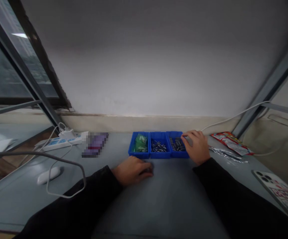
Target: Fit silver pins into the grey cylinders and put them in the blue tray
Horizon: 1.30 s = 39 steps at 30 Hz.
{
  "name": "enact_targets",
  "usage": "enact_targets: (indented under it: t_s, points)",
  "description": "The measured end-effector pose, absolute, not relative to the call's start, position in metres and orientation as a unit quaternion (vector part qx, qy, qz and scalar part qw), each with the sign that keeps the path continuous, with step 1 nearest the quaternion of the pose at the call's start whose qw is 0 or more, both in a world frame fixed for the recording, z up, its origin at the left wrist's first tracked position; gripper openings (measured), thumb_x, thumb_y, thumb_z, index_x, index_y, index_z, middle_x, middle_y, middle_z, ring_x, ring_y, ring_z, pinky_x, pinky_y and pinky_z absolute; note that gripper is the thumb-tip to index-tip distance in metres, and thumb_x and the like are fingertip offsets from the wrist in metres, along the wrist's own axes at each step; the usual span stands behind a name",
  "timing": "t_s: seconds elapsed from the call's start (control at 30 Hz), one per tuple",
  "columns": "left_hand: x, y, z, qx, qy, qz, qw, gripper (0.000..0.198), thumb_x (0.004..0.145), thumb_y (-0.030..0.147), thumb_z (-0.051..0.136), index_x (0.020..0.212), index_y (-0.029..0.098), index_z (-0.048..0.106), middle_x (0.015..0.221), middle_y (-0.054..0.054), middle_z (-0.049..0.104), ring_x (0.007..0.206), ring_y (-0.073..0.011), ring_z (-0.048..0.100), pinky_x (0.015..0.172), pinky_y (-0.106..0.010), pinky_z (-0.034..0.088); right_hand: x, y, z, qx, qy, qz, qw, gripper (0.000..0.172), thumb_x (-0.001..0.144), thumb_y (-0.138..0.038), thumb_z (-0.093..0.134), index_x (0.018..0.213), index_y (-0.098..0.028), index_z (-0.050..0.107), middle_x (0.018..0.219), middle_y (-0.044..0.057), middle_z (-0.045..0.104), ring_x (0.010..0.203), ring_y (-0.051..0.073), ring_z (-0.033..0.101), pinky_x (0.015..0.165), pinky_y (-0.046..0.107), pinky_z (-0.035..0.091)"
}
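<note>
Three blue bins stand side by side against the wall. The left bin (139, 155) holds a green bag with small pieces. Small silvery metal pins (158, 146) lie in the middle bin (160, 155). Dark grey cylindrical pieces (177, 144) fill part of the right bin (180, 154). My right hand (197, 146) reaches over the right edge of that bin, thumb and fingers drawn together; whatever is between them is too small to tell. In front of the left and middle bins, my left hand (134, 171) rests low over the table with fingers curled together around something dark and blurred.
A power strip (61, 142), a purple box-like item (95, 145) and a white mouse-like object (49, 175) are at left, with a loose cable (82, 172). At right lie a red packet (231, 142), clear plastic (227, 154) and a phone (280, 192).
</note>
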<state>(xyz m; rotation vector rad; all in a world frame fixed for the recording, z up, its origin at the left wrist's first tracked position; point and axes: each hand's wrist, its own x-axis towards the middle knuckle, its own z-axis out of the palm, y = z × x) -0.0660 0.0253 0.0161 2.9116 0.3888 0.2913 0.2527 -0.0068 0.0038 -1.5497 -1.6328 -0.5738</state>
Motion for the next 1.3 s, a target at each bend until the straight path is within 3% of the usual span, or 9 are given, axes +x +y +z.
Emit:
enact_targets:
  t_s: [0.17,0.33,0.63,0.9,1.13,1.3]
  points:
    - [-0.066,0.022,0.016,0.974,0.121,0.16,0.105,0.023,0.105,0.033,0.048,0.107,0.017,0.064,0.086,-0.004,0.072,0.073,-0.0155,0.068,0.067,-0.024,0.049,0.228,-0.016,0.007,-0.461,-0.754,-0.185,0.43,0.011,0.098,-0.019,0.054,0.096,-0.015,0.064,0.088,0.005,0.065,0.084,0.019,0.056,0.081,0.035,0.042]
    - [-0.067,0.02,0.014,0.961,0.136,0.207,0.12,0.023,0.106,0.031,0.044,0.116,0.016,0.059,0.092,-0.006,0.072,0.076,-0.0161,0.069,0.068,-0.026,0.053,0.192,-0.032,0.0,-0.373,-0.84,-0.135,0.371,0.011,0.1,-0.02,0.052,0.097,-0.017,0.062,0.086,0.003,0.066,0.078,0.017,0.055,0.076,0.033,0.041]
    - [-0.066,0.016,0.012,0.955,0.1,0.229,0.162,0.018,0.105,0.025,0.045,0.119,0.017,0.055,0.099,-0.007,0.071,0.085,-0.0174,0.068,0.074,-0.03,0.056,0.172,-0.036,-0.016,-0.364,-0.871,-0.089,0.318,0.025,0.103,-0.038,0.05,0.103,-0.016,0.062,0.087,0.003,0.065,0.081,0.019,0.057,0.077,0.034,0.041]
    - [-0.065,0.013,0.013,0.946,0.101,0.261,0.164,0.018,0.102,0.02,0.048,0.118,0.017,0.055,0.099,-0.008,0.07,0.086,-0.0169,0.067,0.077,-0.03,0.057,0.171,-0.037,-0.017,-0.338,-0.873,-0.101,0.338,0.026,0.105,-0.035,0.046,0.099,-0.015,0.062,0.083,0.003,0.064,0.077,0.018,0.054,0.073,0.033,0.038]
    - [-0.064,0.016,0.012,0.941,0.078,0.294,0.148,0.015,0.098,0.017,0.054,0.112,0.015,0.057,0.092,-0.008,0.069,0.082,-0.0168,0.066,0.072,-0.029,0.057,0.169,-0.038,-0.014,-0.324,-0.868,-0.117,0.357,0.025,0.105,-0.033,0.046,0.098,-0.015,0.063,0.079,0.003,0.062,0.074,0.017,0.053,0.069,0.032,0.036]
    - [-0.063,0.016,0.01,0.94,0.051,0.304,0.147,0.007,0.097,0.015,0.055,0.103,0.015,0.058,0.092,-0.009,0.07,0.083,-0.0166,0.066,0.071,-0.028,0.056,0.2,-0.03,0.006,-0.372,-0.859,-0.137,0.324,0.034,0.098,-0.048,0.056,0.104,-0.016,0.065,0.094,0.008,0.067,0.09,0.022,0.055,0.082,0.039,0.039]
